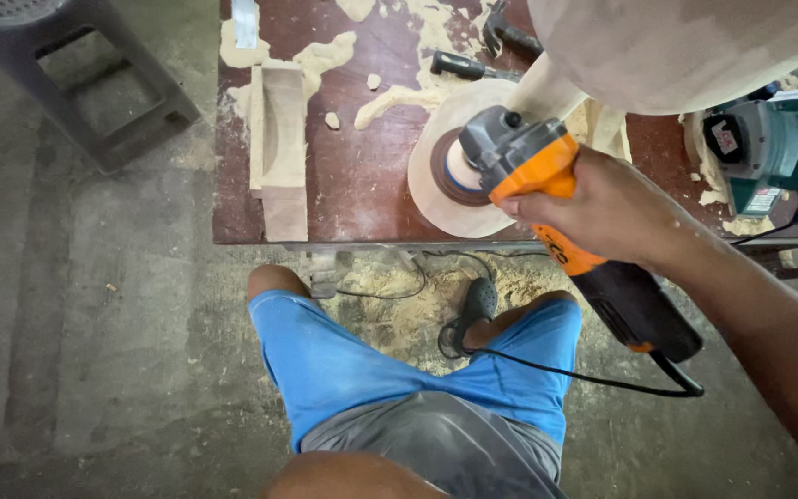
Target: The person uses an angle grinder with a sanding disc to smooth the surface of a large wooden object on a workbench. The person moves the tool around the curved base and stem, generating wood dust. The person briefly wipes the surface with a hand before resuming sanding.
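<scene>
**Sander pressed to round wooden base at bench edge**

While the person sits facing the dark red-brown wooden bench [353,185], knees in blue shorts [344,360] just under its front edge, everything in use sits within arm's reach. Far left, on the concrete floor, a grey plastic stool [76,83] stands well apart from the bench. On the bench's left part, a pale rectangular hollowed wooden block [279,148] lies lengthwise, one end reaching the front edge, probably parked out of the working zone. Loose pale sawdust clumps [325,55] scatter around it and further back. Beyond, near the rear edge, dark metal hand tools [482,51] lie untouched.

Centre: a round pale wooden disc-shaped base [436,199] of a larger carved piece is tilted up on its side near the front edge, its flat face turned toward the person so the tool can meet it square. The orange and grey angle grinder with a brown sanding disc [510,162] is held against that face. The right hand [602,208] grips the orange body, fingers [533,211] clenched round it, black rear handle trailing back toward the lap, black power cord [584,374] looping across the shorts.

Upper right, a big pale rounded wooden form [676,46] fills the corner; it seems joined to the base by a neck. Left hand not in view, cannot tell if it steadies the piece. Far right, a green electric planer [768,148] rests on the bench amid shavings.
</scene>
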